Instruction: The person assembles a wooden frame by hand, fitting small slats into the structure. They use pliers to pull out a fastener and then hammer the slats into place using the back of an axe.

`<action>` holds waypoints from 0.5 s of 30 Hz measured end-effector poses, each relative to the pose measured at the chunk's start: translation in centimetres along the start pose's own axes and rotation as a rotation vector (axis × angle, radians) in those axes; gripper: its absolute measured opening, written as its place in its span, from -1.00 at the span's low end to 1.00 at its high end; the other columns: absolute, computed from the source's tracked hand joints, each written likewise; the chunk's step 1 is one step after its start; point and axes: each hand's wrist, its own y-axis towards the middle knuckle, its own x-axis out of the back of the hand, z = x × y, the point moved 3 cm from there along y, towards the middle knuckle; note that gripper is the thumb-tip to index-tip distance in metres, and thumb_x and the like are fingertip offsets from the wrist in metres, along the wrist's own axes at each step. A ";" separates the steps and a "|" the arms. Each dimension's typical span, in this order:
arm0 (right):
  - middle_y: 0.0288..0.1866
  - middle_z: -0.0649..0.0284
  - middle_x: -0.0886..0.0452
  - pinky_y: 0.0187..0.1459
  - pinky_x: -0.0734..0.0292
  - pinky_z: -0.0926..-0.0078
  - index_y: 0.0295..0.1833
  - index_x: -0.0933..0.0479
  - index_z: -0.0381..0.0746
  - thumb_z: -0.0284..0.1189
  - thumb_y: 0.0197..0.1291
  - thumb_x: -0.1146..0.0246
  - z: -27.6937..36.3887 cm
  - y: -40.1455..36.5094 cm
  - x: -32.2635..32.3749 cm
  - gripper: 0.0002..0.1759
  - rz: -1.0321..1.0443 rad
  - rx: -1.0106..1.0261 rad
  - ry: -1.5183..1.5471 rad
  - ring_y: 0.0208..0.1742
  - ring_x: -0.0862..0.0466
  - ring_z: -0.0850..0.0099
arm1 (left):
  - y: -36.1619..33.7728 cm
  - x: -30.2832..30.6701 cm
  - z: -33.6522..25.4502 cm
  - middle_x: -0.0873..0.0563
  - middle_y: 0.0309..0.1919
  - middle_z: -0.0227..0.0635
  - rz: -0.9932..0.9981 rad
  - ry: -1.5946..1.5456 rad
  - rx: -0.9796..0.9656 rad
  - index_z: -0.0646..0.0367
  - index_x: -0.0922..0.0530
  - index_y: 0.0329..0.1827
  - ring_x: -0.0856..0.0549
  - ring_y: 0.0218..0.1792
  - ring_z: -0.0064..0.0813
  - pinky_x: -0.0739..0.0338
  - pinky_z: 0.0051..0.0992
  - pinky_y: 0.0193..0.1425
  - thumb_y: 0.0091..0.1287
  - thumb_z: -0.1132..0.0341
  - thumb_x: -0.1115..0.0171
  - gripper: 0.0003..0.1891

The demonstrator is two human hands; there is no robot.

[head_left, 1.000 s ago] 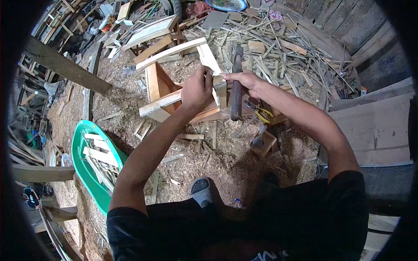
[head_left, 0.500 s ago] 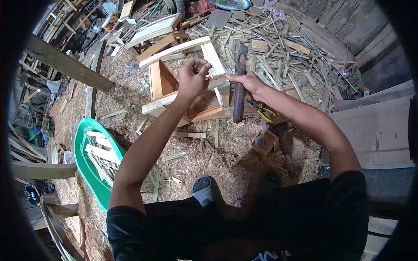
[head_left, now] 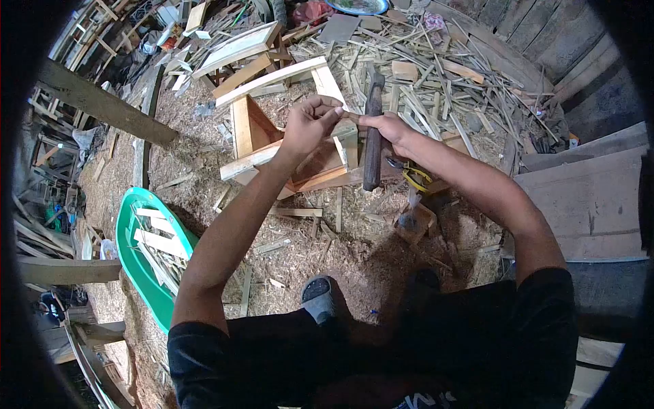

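Note:
A wooden frame of pale boards (head_left: pixel 246 162), like a small stool or box, lies on the ground in front of me. Above its near right corner, the thumb and fingers of my left hand (head_left: pixel 310 127) are pinched together; whatever is between them is too small to make out. My right hand (head_left: pixel 387 128) grips a dark hammer (head_left: pixel 372 160) near mid-length, its fingers mostly hidden behind it. The right thumb reaches toward the left fingertips. Yellow-handled pliers (head_left: pixel 416 180) lie just beyond the hammer's lower end, to the right.
A green plastic tub (head_left: pixel 124 232) with wood strips stands at left. Another wooden piece (head_left: pixel 238 49) sits behind the frame. Scrap sticks (head_left: pixel 436 95) pile up at the back right. A wooden post (head_left: pixel 102 102) slants in from the left. A small box with a plastic bag (head_left: pixel 415 221) is near my feet.
My left hand has shifted slightly to the right and its fingertips now come close to my right thumb. The hammer stays in my right hand, almost unmoved.

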 end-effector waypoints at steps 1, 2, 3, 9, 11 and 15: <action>-0.29 0.23 -0.62 -0.37 -0.53 0.37 -0.06 -0.58 -0.29 -0.05 0.06 -0.48 0.0 0.1 0.0 -0.45 0.005 -0.013 0.004 -0.40 -0.61 0.41 | -0.1 -0.3 0.2 -0.70 -0.39 -0.53 -0.006 0.010 -0.015 0.27 -0.64 0.02 -0.54 -0.46 -0.80 -0.37 -0.73 -0.39 0.41 0.40 -0.28 -0.80; -0.29 0.23 -0.62 -0.37 -0.53 0.38 -0.07 -0.58 -0.29 -0.06 0.07 -0.48 0.0 0.2 0.0 -0.46 0.010 -0.028 0.008 -0.40 -0.61 0.42 | -0.2 -0.5 0.3 -0.69 -0.39 -0.54 -0.011 0.019 -0.030 0.26 -0.65 0.03 -0.53 -0.46 -0.81 -0.37 -0.73 -0.39 0.41 0.40 -0.28 -0.80; -0.29 0.23 -0.61 -0.37 -0.53 0.38 -0.07 -0.57 -0.29 -0.07 0.07 -0.48 0.0 0.2 -0.1 -0.46 0.014 -0.042 0.012 -0.40 -0.61 0.42 | -0.3 -0.6 0.2 -0.70 -0.38 -0.54 -0.029 0.058 -0.041 0.26 -0.67 0.01 -0.53 -0.45 -0.81 -0.36 -0.73 -0.38 0.41 0.39 -0.29 -0.81; -0.27 0.25 -0.61 -0.29 -0.52 0.41 -0.10 -0.59 -0.28 -0.07 0.07 -0.49 0.3 -0.3 -0.1 -0.49 0.054 -0.065 0.045 -0.32 -0.60 0.44 | -0.3 -0.1 0.4 -0.73 -0.31 -0.50 -0.072 0.129 -0.010 0.28 -0.72 -0.06 -0.58 -0.36 -0.79 -0.43 -0.72 -0.31 0.40 0.37 -0.31 -0.83; -0.24 0.25 -0.63 -0.25 -0.55 0.42 -0.06 -0.59 -0.27 -0.11 0.10 -0.48 0.5 -0.5 -0.2 -0.51 0.052 -0.091 0.027 -0.29 -0.62 0.45 | -0.3 -0.1 0.6 -0.76 -0.26 -0.44 -0.067 0.098 -0.026 0.31 -0.70 -0.03 -0.64 -0.31 -0.73 -0.52 -0.68 -0.24 0.39 0.37 -0.32 -0.80; -0.21 0.24 -0.65 -0.24 -0.53 0.44 -0.05 -0.61 -0.28 -0.08 0.09 -0.49 0.5 -0.4 -0.2 -0.48 0.061 -0.109 0.054 -0.27 -0.62 0.43 | -0.1 0.1 0.7 -0.78 -0.19 -0.30 -0.095 0.130 0.015 0.37 -0.68 -0.01 -0.71 -0.22 -0.65 -0.61 -0.64 -0.15 0.36 0.41 -0.35 -0.77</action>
